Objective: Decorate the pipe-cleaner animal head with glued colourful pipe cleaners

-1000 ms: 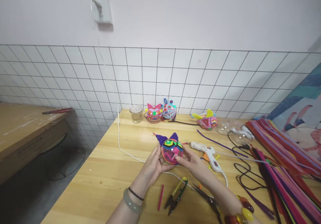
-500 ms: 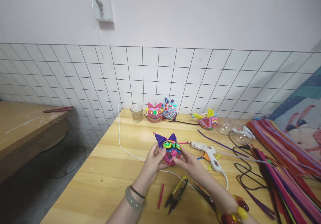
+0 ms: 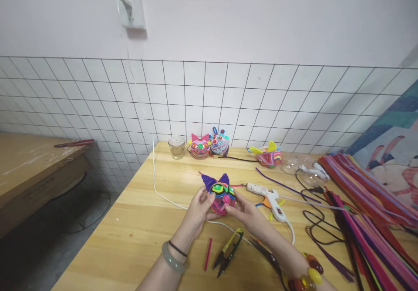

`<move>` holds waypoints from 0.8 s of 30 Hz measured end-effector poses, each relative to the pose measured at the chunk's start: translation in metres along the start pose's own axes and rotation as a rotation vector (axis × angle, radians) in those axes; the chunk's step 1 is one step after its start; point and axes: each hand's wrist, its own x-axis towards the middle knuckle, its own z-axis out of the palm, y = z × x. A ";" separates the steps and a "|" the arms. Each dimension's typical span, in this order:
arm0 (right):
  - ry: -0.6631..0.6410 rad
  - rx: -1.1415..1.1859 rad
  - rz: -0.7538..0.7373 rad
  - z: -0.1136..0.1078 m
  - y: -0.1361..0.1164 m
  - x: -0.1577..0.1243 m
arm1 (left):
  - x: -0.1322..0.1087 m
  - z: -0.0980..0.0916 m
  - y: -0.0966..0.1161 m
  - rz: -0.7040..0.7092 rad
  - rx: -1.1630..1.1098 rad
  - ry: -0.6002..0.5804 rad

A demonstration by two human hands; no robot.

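Both my hands hold a small round craft head (image 3: pixel 221 192) made of coloured pipe cleaners, with two purple ears and a pink nose, just above the wooden table (image 3: pixel 137 230). My left hand (image 3: pixel 198 212) grips its left side, thumb on the front. My right hand (image 3: pixel 245 211) grips its right and lower side. A white glue gun (image 3: pixel 269 196) lies just right of my right hand. Thread snips (image 3: pixel 228 252) and a short pink pipe-cleaner piece (image 3: pixel 208 254) lie near my wrists.
Three finished craft heads (image 3: pixel 200 148) (image 3: pixel 220 145) (image 3: pixel 269 156) and a small glass (image 3: pixel 176 147) stand along the tiled wall. A big pile of pipe cleaners (image 3: pixel 365 204) fills the right side. A white cord (image 3: pixel 156 182) runs up to a wall socket (image 3: pixel 131 11). Clear plastic shells (image 3: pixel 302 168) and black cables lie behind the gun.
The craft head has tilted upright and moved slightly away from me, its face now turned more forward. Both hands kept hold of it.
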 end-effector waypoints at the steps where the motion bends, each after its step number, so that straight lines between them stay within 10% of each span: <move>1: 0.003 -0.012 -0.004 0.000 0.000 0.000 | 0.000 0.000 0.000 0.005 -0.005 0.003; 13: 0.023 -0.035 0.043 0.004 0.006 0.000 | 0.001 0.000 0.000 0.058 -0.041 -0.020; 24: 0.283 -0.412 0.096 -0.066 -0.025 -0.043 | 0.008 -0.009 0.004 0.104 -0.065 0.046</move>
